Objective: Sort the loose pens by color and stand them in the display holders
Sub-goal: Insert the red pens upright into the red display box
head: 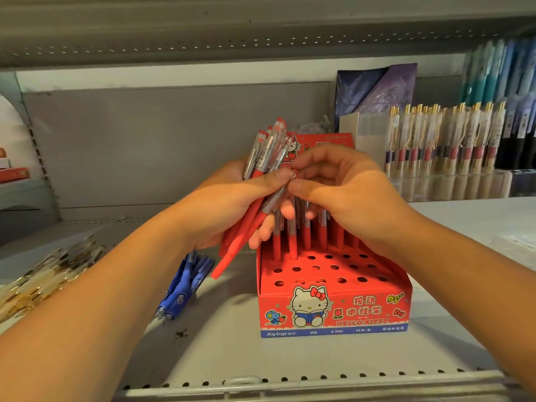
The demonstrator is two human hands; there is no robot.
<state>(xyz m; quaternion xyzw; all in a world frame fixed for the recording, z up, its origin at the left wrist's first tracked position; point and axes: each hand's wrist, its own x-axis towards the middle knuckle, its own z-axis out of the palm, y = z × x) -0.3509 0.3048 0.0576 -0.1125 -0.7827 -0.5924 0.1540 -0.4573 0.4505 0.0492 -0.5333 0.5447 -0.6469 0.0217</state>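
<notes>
Gripping a bundle of red pens (pixel 262 181), the left hand (pixel 232 204) tilts upward while right hand (pixel 342 192) fingers (pixel 298 187) pinch one.

A pale grey metal shelf board (pixel 232 358) with a perforated front edge lies beneath a grey perforated upper shelf (pixel 203 30). A flat grey back panel (pixel 145 146) stands behind, dimly lit.

The bunch of pens (pixel 262 175) in my grip was red-barrelled with clear tops and red clickers. The holder box (pixel 333 311) was red too, white cartoon cat printed on front, blue strip along the bottom. The loose pens (pixel 185 282) beside it were blue, shelf (pixel 232 361) plain grey, pile (pixel 43 280) at far left gold-and-clear.
</notes>
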